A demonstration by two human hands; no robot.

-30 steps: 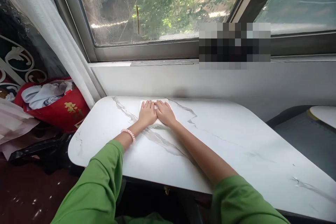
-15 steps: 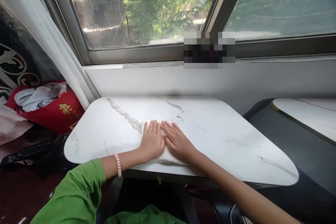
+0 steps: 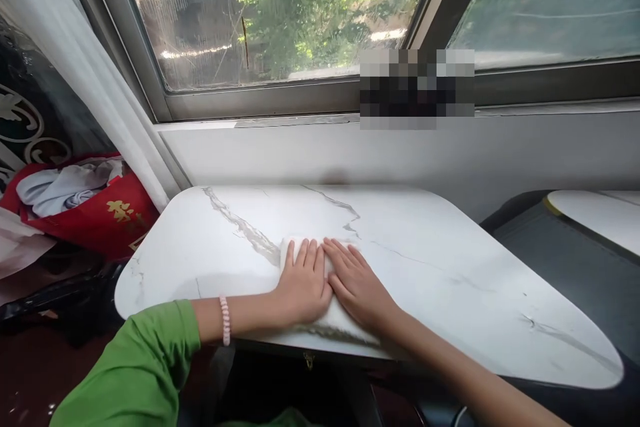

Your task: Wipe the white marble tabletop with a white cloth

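Note:
A folded white cloth [image 3: 341,321] lies near the front edge of a white, marble-patterned tabletop [image 3: 440,240]. My left hand [image 3: 303,285] rests flat on the left part of the cloth, fingers straight and pointing away from me. Beside it, my right hand [image 3: 361,288] presses on the cloth with its palm down and its fingers slanting up to the left. The two hands nearly meet in the middle, over the cloth. Much of the cloth is hidden beneath them.
Behind the tabletop is a white wall [image 3: 280,153] below a window [image 3: 300,20]. A white curtain [image 3: 95,73] hangs at the left, near a red bag [image 3: 100,217] with clothes in it. Another white tabletop [image 3: 610,213] stands at the right.
The view has tilted and come slightly closer, so the tabletop looks larger. Both hands and the cloth appear a little lower and further right, and stay in contact.

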